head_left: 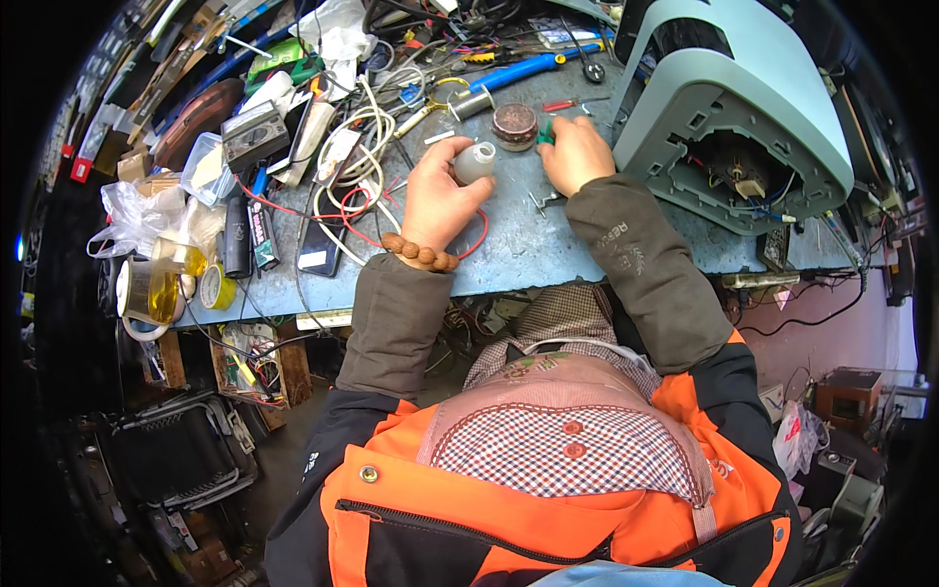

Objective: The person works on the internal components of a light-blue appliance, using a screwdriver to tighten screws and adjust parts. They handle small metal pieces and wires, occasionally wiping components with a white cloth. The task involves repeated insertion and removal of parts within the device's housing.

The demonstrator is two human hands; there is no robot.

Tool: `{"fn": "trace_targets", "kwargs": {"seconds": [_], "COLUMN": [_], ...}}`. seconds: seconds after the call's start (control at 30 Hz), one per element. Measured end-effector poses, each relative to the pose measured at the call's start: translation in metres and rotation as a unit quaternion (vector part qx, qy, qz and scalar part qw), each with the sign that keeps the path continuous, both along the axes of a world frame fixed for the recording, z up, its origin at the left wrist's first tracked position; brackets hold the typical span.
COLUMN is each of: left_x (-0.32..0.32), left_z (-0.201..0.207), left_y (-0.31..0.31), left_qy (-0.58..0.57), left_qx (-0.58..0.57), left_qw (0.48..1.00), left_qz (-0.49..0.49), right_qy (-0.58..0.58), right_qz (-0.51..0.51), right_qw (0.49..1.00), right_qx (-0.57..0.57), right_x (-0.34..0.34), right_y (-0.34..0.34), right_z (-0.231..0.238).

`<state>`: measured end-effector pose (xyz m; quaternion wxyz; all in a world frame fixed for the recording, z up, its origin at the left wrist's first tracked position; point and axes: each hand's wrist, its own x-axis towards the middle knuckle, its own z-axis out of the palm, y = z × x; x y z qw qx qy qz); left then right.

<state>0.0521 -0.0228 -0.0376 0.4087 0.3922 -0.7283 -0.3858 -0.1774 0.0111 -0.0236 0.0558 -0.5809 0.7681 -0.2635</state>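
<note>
My left hand is closed round a small translucent white bottle, whose open mouth faces up. A beaded bracelet circles that wrist. At the right, my right hand pinches a small green piece; the fingers hide most of it, and I cannot make out its kind. A round brownish tin stands between and just beyond my hands. Below my right hand, a small metal part lies on the blue worktop.
A large grey-green machine housing stands close on the right. Tangled cables, a solder spool, a blue tube-shaped tool and a multimeter crowd the left and back. A jar of yellow liquid sits near the left edge.
</note>
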Motion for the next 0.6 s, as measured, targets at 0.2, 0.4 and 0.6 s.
{"fn": "trace_targets", "kwargs": {"seconds": [0.2, 0.4, 0.6], "left_x": [0.001, 0.002, 0.001], "left_z": [0.005, 0.006, 0.015], "left_y": [0.005, 0.010, 0.013], "left_qy": [0.019, 0.061, 0.073], "left_qx": [0.030, 0.035, 0.071], "left_qw": [0.999, 0.996, 0.989], "left_qz": [-0.017, -0.049, -0.107], "right_qy": [-0.250, -0.298, -0.296], "right_qz": [0.106, 0.241, 0.280], "right_qw": [0.944, 0.914, 0.904], "right_qx": [-0.189, -0.129, -0.128], "right_x": [0.014, 0.029, 0.018], "right_y": [0.023, 0.037, 0.044], "right_z": [0.021, 0.044, 0.046]}}
